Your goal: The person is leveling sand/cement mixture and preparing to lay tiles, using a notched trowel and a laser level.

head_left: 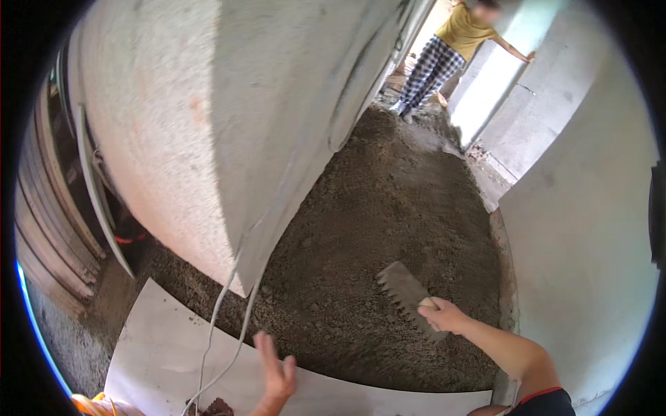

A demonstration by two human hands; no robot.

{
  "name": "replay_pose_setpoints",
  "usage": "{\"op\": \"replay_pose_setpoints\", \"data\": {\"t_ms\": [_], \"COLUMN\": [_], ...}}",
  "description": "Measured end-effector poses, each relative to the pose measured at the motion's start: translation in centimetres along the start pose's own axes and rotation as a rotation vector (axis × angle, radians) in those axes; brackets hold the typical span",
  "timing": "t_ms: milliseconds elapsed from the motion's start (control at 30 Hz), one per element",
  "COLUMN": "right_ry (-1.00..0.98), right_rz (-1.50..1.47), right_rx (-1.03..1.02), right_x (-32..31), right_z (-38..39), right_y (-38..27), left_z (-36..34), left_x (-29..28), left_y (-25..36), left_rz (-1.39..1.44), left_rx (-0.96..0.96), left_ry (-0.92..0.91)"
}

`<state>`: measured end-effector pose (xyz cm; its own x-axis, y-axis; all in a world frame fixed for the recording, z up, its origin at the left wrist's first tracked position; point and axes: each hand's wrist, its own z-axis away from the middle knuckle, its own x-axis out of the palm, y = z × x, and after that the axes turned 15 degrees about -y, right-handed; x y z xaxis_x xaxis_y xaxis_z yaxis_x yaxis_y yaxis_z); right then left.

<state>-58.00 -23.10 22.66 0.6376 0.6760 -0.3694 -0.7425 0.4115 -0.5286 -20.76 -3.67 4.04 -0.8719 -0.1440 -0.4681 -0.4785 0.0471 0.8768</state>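
My right hand (442, 315) is closed around the handle of a grey notched trowel (404, 286). The trowel's toothed edge faces left, just over or on the dark, rough mortar bed (388, 208); I cannot tell whether it touches. Nearer to me, my left hand (277, 371) has its fingers raised and apart, holding nothing. It is above a large white tile (159, 340) along the near edge of the mortar. A pale cable (216, 312) hangs down past the wall corner and loops over the tile, left of my left hand.
A plastered wall corner (218, 139) juts in from the left, and a smooth wall (590, 229) bounds the right. Long boards (55, 229) lean at far left. A person in a yellow top (461, 33) stands at the far doorway, one hand on the wall.
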Motion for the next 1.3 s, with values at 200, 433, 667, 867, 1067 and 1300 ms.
{"op": "replay_pose_setpoints", "data": {"t_ms": [200,433,667,867,1067,1300], "right_ry": [0.231,-0.125,0.111,0.230,0.172,-0.072], "right_rz": [-0.104,-0.300,-0.429,-0.547,-0.355,-0.050], "right_rx": [0.352,0.175,0.014,-0.088,-0.207,0.022], "right_x": [-7.1,-4.8,-3.6,-1.9,-3.7,3.2], "right_z": [4.8,-1.6,-18.9,-19.4,-10.2,0.3], "right_y": [7.2,4.4,-1.7,-2.8,-3.1,-9.4], "left_z": [2.8,1.0,-0.2,1.1,0.3,0.7], "left_x": [-9.3,-10.2,-10.1,-11.0,-10.6,-10.8], "left_y": [-7.5,-7.1,-4.9,-7.5,-6.2,-7.4], "left_rz": [-0.506,-0.782,-0.705,-0.708,-0.640,-0.762], "left_rx": [-0.378,-0.640,-0.715,-0.694,-0.583,-0.449], "left_ry": [0.140,0.135,0.109,0.161,0.236,0.290]}}
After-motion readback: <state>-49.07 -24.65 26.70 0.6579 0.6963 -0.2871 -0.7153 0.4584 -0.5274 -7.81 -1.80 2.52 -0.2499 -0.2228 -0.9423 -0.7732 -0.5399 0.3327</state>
